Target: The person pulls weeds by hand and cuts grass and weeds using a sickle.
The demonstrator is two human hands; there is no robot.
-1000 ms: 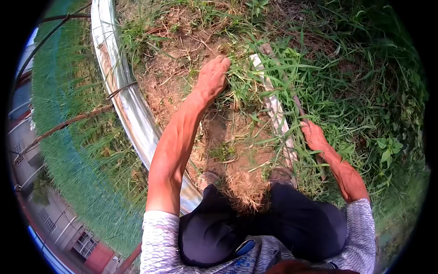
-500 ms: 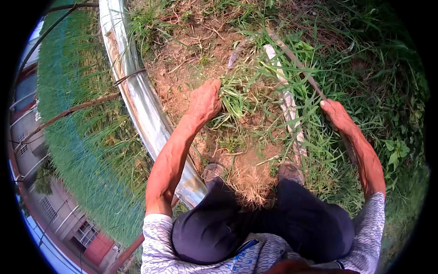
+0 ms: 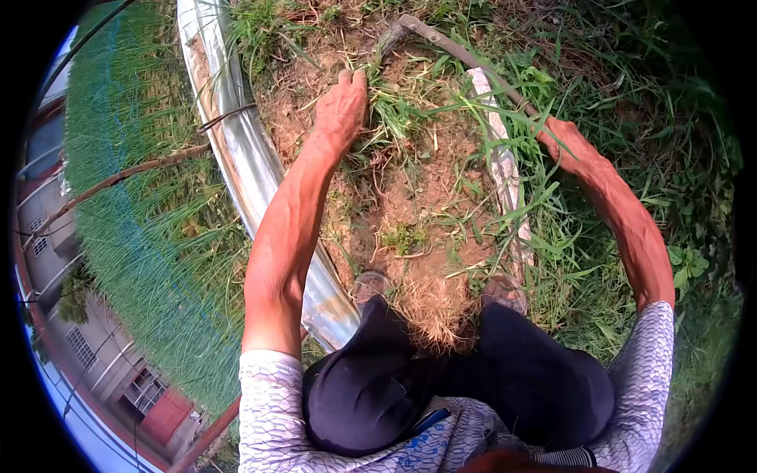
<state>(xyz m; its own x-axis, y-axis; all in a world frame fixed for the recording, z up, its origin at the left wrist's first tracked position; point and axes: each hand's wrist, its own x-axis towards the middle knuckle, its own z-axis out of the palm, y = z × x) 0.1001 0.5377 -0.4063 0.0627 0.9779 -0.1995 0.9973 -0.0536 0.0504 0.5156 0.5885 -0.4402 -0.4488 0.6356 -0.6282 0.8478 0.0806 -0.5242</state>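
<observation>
My left hand (image 3: 341, 110) is closed on a bunch of green grass (image 3: 394, 114) low over the bare soil, its fingers pointing away from me. My right hand (image 3: 561, 142) grips the wooden handle (image 3: 465, 55) of a hoe-like tool. The handle slants up and left across the weeds to a bend, where a short dirty head (image 3: 388, 39) points down to the ground, just beyond my left hand. A pale flat strip (image 3: 502, 154) lies on the soil between my hands, partly covered by grass blades.
A long roll of clear plastic film (image 3: 248, 146) runs along the left, with thin poles beside it. Beyond it stand dense green plants (image 3: 150, 260). Dry roots (image 3: 438, 311) lie between my shoes. Thick weeds (image 3: 631, 158) grow on the right.
The tool's head has come into view and moved up and left past my left hand. My left hand has shifted forward from where it was half a second ago, still at the grass.
</observation>
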